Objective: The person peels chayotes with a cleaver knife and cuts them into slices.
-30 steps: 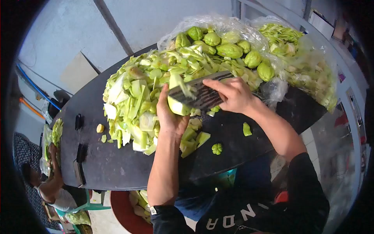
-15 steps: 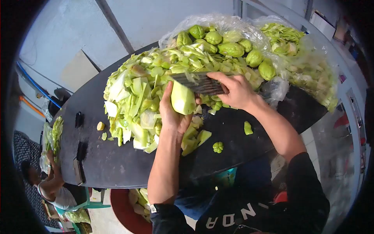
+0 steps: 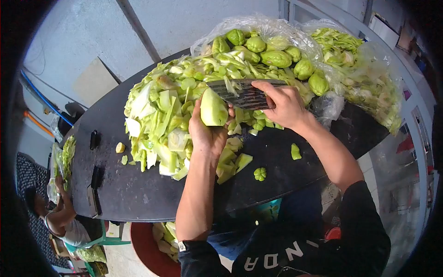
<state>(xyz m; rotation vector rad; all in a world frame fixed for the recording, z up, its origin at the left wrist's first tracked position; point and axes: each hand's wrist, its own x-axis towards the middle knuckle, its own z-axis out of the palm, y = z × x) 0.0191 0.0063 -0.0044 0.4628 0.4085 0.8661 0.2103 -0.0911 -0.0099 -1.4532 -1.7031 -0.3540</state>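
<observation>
My left hand (image 3: 206, 136) is wrapped round a pale, peeled chayote (image 3: 213, 108) from below, over the front of a heap of cut pieces. A wide, dark-bladed knife (image 3: 244, 94) is in my right hand (image 3: 286, 106), its blade lying across toward the chayote's upper right side. Whether the edge touches the flesh I cannot tell. Pale green slices and peelings form a big pile (image 3: 157, 120) behind and left of my hands. Whole green chayotes (image 3: 276, 58) lie at the back of the dark table (image 3: 138, 194), partly on clear plastic.
Clear bags with cut greens (image 3: 339, 44) stand at the back right. Two small green scraps, one a knobbly end (image 3: 260, 174), lie near the front edge. Below the table is a red tub (image 3: 147, 249) with pale pieces. Another person (image 3: 64, 221) sits at far left, handling a bag.
The chayote has turned and tipped slightly in my left hand. The knife has moved a little to the right and its blade lies flatter. The view has shifted slightly.
</observation>
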